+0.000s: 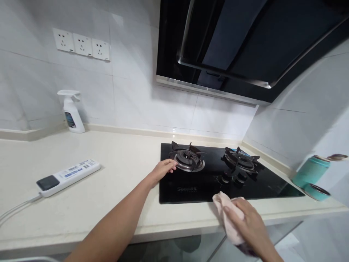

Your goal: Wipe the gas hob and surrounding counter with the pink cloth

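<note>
My left hand (163, 170) reaches to the left burner of the black glass gas hob (188, 185). Its thumb and fingers are pinched at the near left edge of that burner's dark pan support (196, 153), which sits slightly askew over a shiny metal ring. A crumpled pale pink cloth (228, 222) is bunched in my right hand (249, 222), held over the counter's front edge, just before the hob. On the right burner (241, 160) another dark pan support stands. Two control knobs (231, 178) lie between the burners, towards the front.
A white spray bottle (72, 112) stands by the wall on the left. Nearer lies a white power strip (69, 177) with a cable. At the far right are a turquoise canister (311, 171) and a small turquoise bowl (316, 192). The black range hood (223, 47) overhangs the hob.
</note>
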A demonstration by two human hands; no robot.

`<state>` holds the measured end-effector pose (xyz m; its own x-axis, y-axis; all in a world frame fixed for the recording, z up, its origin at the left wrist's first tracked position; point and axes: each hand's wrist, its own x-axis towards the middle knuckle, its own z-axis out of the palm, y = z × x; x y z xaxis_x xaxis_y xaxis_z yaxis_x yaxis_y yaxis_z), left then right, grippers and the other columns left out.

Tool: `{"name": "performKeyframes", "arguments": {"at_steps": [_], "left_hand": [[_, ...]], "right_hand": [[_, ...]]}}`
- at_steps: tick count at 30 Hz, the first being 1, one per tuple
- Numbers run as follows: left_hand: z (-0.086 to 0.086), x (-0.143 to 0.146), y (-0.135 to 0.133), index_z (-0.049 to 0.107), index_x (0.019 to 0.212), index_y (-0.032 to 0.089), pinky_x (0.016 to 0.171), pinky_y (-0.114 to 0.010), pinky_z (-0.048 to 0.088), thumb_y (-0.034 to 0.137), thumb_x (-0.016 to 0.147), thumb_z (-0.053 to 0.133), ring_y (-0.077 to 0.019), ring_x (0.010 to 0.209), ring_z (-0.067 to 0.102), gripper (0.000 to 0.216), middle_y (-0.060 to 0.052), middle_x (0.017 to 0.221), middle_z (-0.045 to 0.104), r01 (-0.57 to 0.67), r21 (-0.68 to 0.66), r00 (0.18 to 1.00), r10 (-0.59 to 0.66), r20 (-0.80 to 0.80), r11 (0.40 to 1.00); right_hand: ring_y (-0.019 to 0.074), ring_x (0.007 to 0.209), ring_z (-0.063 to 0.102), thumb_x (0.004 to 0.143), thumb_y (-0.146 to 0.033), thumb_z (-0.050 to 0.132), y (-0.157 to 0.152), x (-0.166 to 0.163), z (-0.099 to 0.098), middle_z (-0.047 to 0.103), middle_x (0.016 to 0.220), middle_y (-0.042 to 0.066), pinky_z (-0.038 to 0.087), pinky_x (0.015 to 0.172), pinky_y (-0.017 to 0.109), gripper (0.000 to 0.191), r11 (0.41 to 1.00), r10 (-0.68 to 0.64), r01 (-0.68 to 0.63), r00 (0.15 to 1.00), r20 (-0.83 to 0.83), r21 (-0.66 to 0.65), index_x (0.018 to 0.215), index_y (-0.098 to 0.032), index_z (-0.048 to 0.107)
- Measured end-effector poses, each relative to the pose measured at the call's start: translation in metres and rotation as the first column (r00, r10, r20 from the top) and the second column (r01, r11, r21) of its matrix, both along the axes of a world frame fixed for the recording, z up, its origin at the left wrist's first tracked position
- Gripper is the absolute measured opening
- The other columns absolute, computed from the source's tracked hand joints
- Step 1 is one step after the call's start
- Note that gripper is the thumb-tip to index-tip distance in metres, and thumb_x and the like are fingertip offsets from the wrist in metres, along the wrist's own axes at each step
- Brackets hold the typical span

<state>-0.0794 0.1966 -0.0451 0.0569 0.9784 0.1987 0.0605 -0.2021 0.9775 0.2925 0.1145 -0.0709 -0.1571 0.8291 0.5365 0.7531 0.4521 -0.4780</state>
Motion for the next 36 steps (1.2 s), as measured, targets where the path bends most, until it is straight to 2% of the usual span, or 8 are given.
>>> {"name": "performKeyframes", "arguments": {"at_steps": [9,14,19,22,25,30,33,36], "left_hand": [[-0.001,0.008,0.000,0.073,0.091,0.020,0.083,-0.035,0.048,0.054,0.080,0.070,-0.0194,0.083,0.060,0.036,-0.005,0.090,0.071,0.021,0.035,0.998,-0.019,-0.058,0.999],[0.021,0.010,-0.015,0.071,0.093,0.019,0.080,-0.036,0.048,0.045,0.081,0.066,-0.0174,0.075,0.059,0.029,-0.006,0.092,0.070,-0.050,0.016,0.994,0.051,-0.099,0.999],[0.074,0.017,-0.079,0.073,0.101,0.021,0.089,-0.039,0.047,0.038,0.081,0.069,-0.0237,0.092,0.063,0.026,-0.007,0.101,0.072,0.019,0.068,0.977,-0.004,-0.214,0.998],[0.089,0.015,-0.134,0.073,0.112,0.024,0.096,-0.042,0.047,0.040,0.087,0.066,-0.0294,0.106,0.063,0.031,-0.008,0.119,0.070,0.017,0.168,0.941,0.041,-0.335,0.986],[0.073,0.003,-0.177,0.073,0.116,0.030,0.105,-0.046,0.043,0.046,0.089,0.064,-0.0346,0.116,0.060,0.032,-0.008,0.125,0.068,-0.118,0.208,0.920,0.186,-0.345,0.971],[0.008,-0.028,-0.210,0.062,0.138,0.037,0.123,-0.052,0.028,0.057,0.088,0.064,-0.0387,0.148,0.037,0.054,-0.008,0.157,0.048,-0.295,0.195,0.857,0.350,-0.379,0.935],[-0.018,-0.028,-0.209,0.049,0.151,0.044,0.125,-0.062,0.016,0.062,0.081,0.072,-0.0418,0.157,0.019,0.076,-0.004,0.170,0.028,-0.303,0.171,0.772,0.347,-0.532,0.937],[-0.027,-0.014,-0.197,0.057,0.146,0.043,0.120,-0.074,0.004,0.057,0.060,0.090,-0.0537,0.154,0.014,0.093,-0.011,0.170,0.029,-0.303,0.223,0.625,0.370,-0.687,0.926]], "right_hand": [[0.0256,0.084,0.053,0.093,-0.047,0.062,-0.022,-0.119,-0.001,0.060,0.088,0.006,0.036,0.077,0.041,0.025,0.958,0.067,-0.149,0.947,0.315,0.244,0.087,-0.023,0.065],[0.0302,0.092,0.052,0.090,-0.051,0.065,-0.039,-0.163,0.000,0.061,0.101,0.009,0.037,0.082,0.045,0.032,0.941,0.132,-0.231,0.923,0.361,0.246,0.106,-0.024,0.067],[0.0331,0.099,0.054,0.084,-0.056,0.072,-0.054,-0.220,0.002,0.065,0.107,0.010,0.042,0.087,0.050,0.038,0.919,0.297,-0.357,0.905,0.304,0.167,0.104,-0.023,0.069],[0.0354,0.113,0.055,0.084,-0.049,0.071,-0.060,-0.257,0.013,0.065,0.121,0.010,0.042,0.099,0.053,0.044,0.880,0.429,-0.462,0.873,0.233,0.110,0.119,-0.022,0.068],[0.0321,0.127,0.052,0.093,-0.029,0.052,-0.060,-0.281,0.032,0.063,0.132,0.009,0.038,0.110,0.052,0.044,0.773,0.611,-0.633,0.759,0.226,0.037,0.135,-0.017,0.062],[0.0208,0.123,0.060,0.090,-0.021,0.056,-0.037,-0.257,0.048,0.064,0.135,0.004,0.047,0.104,0.036,0.035,0.608,0.788,-0.793,0.598,0.147,-0.037,0.122,-0.021,0.069],[0.0227,0.131,0.057,0.096,-0.028,0.053,-0.007,-0.209,0.044,0.057,0.145,0.008,0.046,0.108,0.039,0.024,0.730,0.682,-0.682,0.725,-0.096,0.032,0.109,-0.024,0.072],[0.0254,0.123,0.061,0.099,-0.041,0.047,0.030,-0.151,0.034,0.066,0.128,0.013,0.045,0.109,0.043,0.031,0.882,0.471,-0.465,0.858,-0.205,0.077,0.097,-0.023,0.071]]}}
